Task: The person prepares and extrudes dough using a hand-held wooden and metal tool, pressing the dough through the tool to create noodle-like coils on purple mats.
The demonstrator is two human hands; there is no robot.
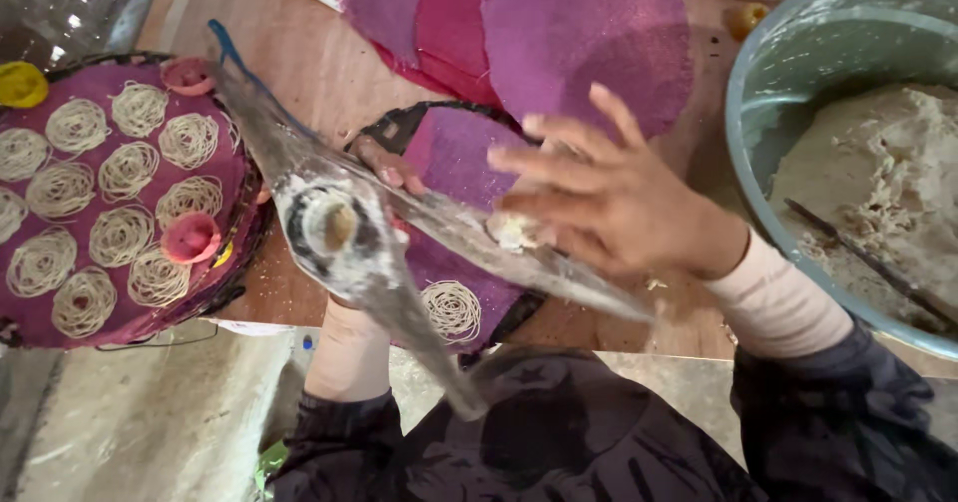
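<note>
My left hand [384, 168] grips a metal noodle press [334, 228] from below; only the fingertips show above its handles, and the press blurs with motion. My right hand [599, 198] lies over the press's long handle, fingers spread, with a lump of pale dough [511, 231] at the fingertips. Under the press sits a round purple mat in a dark frame [454, 153] bearing one coil of thin noodles [451, 309].
At the left, a purple round tray [215, 178] carries several noodle coils and pink cups [190, 238]. A grey-green basin [788, 53] of pale dough with a stick in it stands at the right. Spare purple and pink mats [579, 23] lie at the back on the wooden board.
</note>
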